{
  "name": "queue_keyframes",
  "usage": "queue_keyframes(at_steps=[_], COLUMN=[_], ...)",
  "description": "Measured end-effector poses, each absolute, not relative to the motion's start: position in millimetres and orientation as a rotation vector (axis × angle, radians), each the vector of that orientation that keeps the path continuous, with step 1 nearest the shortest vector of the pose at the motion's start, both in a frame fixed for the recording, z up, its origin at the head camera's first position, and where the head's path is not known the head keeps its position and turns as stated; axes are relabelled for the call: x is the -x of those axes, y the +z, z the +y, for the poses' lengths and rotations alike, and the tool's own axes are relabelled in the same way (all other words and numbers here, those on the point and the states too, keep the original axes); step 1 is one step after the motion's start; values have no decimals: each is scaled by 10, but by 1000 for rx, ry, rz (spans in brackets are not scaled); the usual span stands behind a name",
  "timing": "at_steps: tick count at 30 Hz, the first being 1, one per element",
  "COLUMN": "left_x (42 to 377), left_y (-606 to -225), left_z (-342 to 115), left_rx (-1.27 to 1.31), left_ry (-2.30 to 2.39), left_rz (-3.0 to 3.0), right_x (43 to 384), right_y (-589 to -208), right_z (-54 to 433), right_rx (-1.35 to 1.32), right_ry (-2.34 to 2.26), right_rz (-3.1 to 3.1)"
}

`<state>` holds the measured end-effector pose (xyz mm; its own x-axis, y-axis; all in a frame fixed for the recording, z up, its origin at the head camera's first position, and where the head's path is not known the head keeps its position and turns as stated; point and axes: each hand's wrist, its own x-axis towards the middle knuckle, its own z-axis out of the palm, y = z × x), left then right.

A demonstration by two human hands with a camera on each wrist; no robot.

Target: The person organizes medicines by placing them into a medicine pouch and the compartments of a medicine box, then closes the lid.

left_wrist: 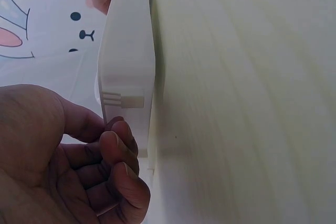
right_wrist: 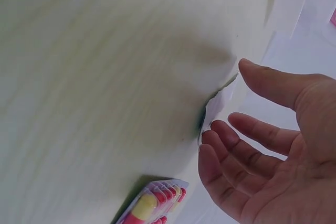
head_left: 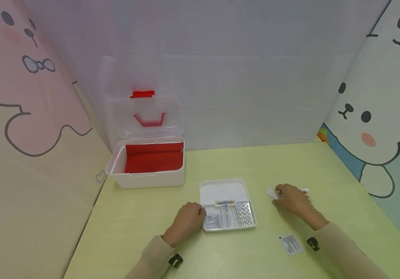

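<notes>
- On the worktop (head_left: 144, 228), fingers of the left hand (head_left: 187, 217) are pinching the white box (head_left: 223, 190) at nine o'clock.
- The right hand's (head_left: 295, 199) fingers are spreading loosely by a white packet (head_left: 271, 193), near the box's three o'clock.

Sachet (head_left: 291, 245): printed lines, too small for me to read.
Packets (head_left: 213, 221) in the case (head_left: 222, 190): printed; I can't read them.

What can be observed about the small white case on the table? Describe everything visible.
The small white case looks like plastic. It lies open on the table, its lid folded back on the far side. Inside, flat packets lie toward the left and a silver blister pack at the right. The left hand holds its left edge.
</notes>
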<state>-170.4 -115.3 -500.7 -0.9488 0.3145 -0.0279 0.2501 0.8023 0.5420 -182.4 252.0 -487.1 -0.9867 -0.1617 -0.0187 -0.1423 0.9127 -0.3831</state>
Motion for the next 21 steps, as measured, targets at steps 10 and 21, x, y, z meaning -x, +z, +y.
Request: queue_keyframes(at_steps=[10,21], left_x=[1707,1707], left_y=[-5017,-5000], left_z=[-1149,-1152], left_rx=[-464,-470], left_ry=[826,808], left_rz=[2877,2894], right_x=[1649,1238], right_y=[-4840,-4690], right_z=[2548,2585], right_rx=[360,519], right_ry=[-564,-531], right_rz=[3029,2832])
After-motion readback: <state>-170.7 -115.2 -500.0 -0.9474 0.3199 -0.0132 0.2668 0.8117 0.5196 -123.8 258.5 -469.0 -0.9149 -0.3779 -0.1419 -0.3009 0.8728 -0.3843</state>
